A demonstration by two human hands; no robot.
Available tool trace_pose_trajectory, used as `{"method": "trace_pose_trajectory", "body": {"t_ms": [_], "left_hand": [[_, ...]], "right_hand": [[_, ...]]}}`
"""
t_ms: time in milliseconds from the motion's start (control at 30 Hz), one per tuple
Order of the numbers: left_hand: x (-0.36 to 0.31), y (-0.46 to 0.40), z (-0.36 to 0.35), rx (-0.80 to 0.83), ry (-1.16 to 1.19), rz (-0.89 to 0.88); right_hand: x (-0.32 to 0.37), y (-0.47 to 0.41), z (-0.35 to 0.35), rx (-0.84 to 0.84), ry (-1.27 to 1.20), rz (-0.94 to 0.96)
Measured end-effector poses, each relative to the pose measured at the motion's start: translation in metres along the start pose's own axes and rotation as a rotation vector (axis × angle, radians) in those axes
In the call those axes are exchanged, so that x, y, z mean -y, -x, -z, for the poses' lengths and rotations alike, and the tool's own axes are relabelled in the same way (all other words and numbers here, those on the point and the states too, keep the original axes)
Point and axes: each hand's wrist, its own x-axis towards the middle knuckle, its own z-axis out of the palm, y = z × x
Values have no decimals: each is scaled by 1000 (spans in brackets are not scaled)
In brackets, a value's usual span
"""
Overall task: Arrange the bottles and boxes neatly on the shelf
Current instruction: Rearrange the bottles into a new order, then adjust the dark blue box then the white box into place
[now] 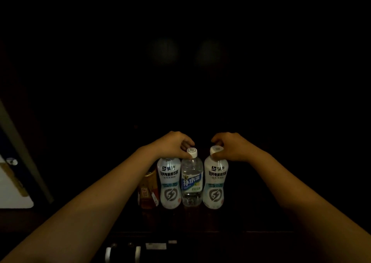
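Several bottles stand upright in a row on a dark shelf [251, 218]. From left: an amber tea bottle [148, 192], a white bottle [169, 184], a clear water bottle [191, 182] with a blue label, and a second white bottle [215, 184]. My left hand [172, 144] curls over the top of the first white bottle, hiding its cap, its thumb by the clear bottle's cap. My right hand [230, 146] grips the neck and cap of the second white bottle. The bottles stand close together, nearly touching.
The shelf's interior behind the bottles is very dark, with two faint reflections. A grey upright edge [20, 142] and a pale surface [14, 190] lie at the far left. On a lower level, dim metallic objects [122, 253] and small labels [155, 246] show.
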Motion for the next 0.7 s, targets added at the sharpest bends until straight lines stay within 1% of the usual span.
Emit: {"method": "trace_pose_trajectory", "body": {"t_ms": [100, 233, 300, 367, 467, 567, 700], "left_hand": [[-3, 11, 13, -81, -100, 0], [-7, 42, 40, -364, -363, -9], [-7, 62, 51, -478, -423, 0], [-5, 88, 60, -540, -415, 10], [2, 132, 75, -533, -353, 11], [17, 180, 84, -451, -233, 24], [55, 252, 89, -361, -162, 75]], "right_hand": [[20, -3, 3, -104, 139, 19], [58, -5, 3, -323, 275, 92], [76, -1, 1, -416, 281, 131], [96, 7, -2, -458, 259, 159], [126, 22, -6, -447, 230, 190], [155, 40, -12, -441, 177, 241], [207, 71, -38, -411, 74, 293]]}}
